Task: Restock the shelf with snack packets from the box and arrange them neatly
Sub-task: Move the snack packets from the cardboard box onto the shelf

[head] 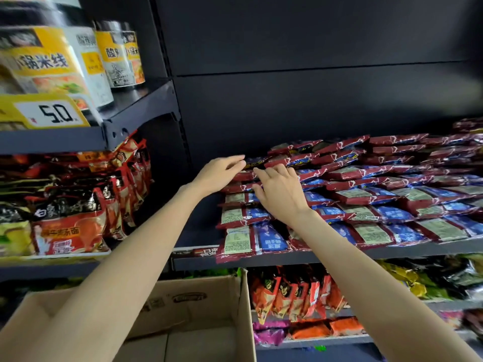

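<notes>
Both hands work the leftmost column of snack packets (244,216) on the shelf (339,254), probably squaring it with the overlapping rows. The left hand (218,176) curls loosely at the column's far end, at 11 o'clock from the right hand (281,193), which lies spread flat on the packets. The box (198,309) sits below at 6 o'clock, its visible part bare.

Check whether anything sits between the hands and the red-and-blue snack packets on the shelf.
Nothing visible does. The left hand and right hand both rest directly on the leftmost column of flat red-and-blue snack packets on the dark grey metal shelf. The brown cardboard box sits below, clear of them.
</notes>
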Demonstrator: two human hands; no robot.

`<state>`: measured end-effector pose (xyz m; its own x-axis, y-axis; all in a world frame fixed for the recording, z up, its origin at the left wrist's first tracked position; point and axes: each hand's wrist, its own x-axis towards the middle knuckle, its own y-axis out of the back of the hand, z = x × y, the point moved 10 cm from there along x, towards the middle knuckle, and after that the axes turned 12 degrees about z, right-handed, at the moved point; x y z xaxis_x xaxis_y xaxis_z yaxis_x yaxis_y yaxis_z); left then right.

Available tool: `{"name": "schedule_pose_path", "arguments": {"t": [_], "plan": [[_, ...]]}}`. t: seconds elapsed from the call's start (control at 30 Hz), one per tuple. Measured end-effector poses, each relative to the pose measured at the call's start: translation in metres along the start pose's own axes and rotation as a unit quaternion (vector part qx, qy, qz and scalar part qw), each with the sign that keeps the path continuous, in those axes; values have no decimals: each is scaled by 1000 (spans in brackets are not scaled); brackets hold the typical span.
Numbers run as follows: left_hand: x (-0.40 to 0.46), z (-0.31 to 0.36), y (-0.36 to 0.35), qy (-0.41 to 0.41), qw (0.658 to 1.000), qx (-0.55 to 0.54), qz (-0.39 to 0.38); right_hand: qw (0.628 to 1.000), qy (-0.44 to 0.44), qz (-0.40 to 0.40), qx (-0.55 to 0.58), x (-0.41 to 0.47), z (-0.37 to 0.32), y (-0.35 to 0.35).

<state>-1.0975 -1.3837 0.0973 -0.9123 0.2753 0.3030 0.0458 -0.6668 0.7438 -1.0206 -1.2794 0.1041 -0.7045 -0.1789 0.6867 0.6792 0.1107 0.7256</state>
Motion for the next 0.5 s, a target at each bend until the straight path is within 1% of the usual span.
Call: {"name": "schedule_pose_path", "arguments": {"t": [0.03, 0.1, 0.2, 0.27, 0.3, 0.33, 0.4, 0.43, 0.5], "plan": [[-7, 8, 8, -39, 998, 29, 26, 999, -6, 31, 16, 0, -2, 11], [-27, 27, 24, -118, 985, 89, 85, 991, -27, 119, 59, -3, -8, 40], [-76, 55, 51, -216, 948, 146, 181, 951, -75, 260, 151, -22, -20, 92], [-116, 67, 69, -273, 918, 150, 248, 920, -94, 327, 195, -41, -33, 120], [-136, 69, 77, -295, 903, 145, 275, 909, -100, 346, 211, -51, -42, 129], [-156, 68, 84, -311, 893, 135, 296, 902, -104, 353, 224, -61, -52, 136], [-193, 58, 94, -316, 889, 113, 311, 905, -103, 332, 245, -79, -79, 139], [-212, 50, 98, -312, 891, 107, 312, 914, -99, 300, 254, -88, -94, 134], [-245, 26, 103, -289, 902, 110, 300, 944, -90, 189, 255, -105, -126, 110]]}}
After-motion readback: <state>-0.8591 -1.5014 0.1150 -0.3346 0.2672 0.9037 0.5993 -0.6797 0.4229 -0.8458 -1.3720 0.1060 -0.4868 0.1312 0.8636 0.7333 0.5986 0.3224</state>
